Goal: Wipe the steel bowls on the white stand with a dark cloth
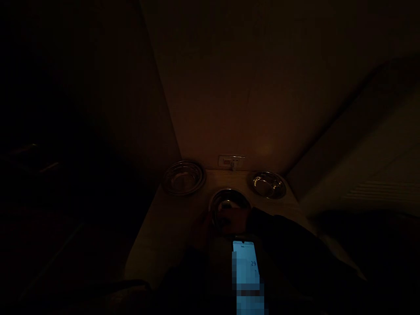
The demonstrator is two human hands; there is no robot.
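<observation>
The scene is very dark. Three steel bowls stand on a pale tabletop (170,227): one at the back left (183,177), one at the back right (268,184) and a middle one (228,202) nearest me. My right hand (233,221), coming out of a dark sleeve from the lower right, lies on the near rim of the middle bowl. Its fingers are lost in shadow. A dim shape just left of that bowl may be my left hand (199,234). A lit phone screen (247,273) glows below the bowl; what holds it is hidden.
A wall socket plate (231,161) sits on the wall right behind the table. Walls close in at the left and back. A pale surface (367,183) rises at the right. The left side is in deep darkness.
</observation>
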